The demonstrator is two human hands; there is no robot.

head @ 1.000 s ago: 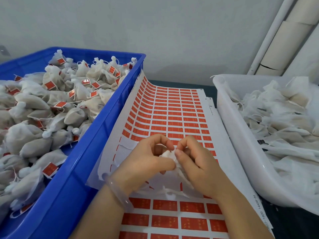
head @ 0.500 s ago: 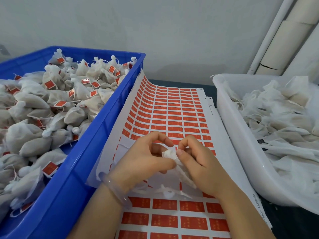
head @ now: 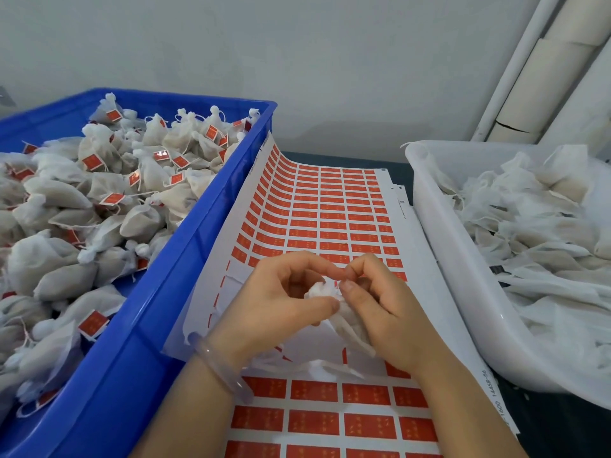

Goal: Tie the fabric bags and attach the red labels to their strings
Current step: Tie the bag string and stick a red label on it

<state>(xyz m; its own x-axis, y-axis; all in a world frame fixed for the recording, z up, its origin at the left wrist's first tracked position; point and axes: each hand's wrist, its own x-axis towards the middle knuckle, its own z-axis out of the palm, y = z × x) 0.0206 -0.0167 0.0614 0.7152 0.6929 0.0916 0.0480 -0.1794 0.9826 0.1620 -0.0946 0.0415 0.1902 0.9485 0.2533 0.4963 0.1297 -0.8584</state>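
1 blue plastic crate (head: 155, 325): just left of the left hand (head: 274, 302). 1 translucent white tub (head: 443, 246): near, right of the right hand (head: 386, 312). 1 clear bangle (head: 218, 368): on the left wrist. Grey wall (head: 297, 61): beyond both hands. 1 white pipe (head: 515, 61), beige tubes (head: 549, 84): far upper right, against the wall. Dark tabletop (head: 562, 431): right of the right forearm.

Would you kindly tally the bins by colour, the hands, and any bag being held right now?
Blue bin: 1
White bin: 1
Hands: 2, left hand and right hand
Held fabric bag: 1
Total: 5
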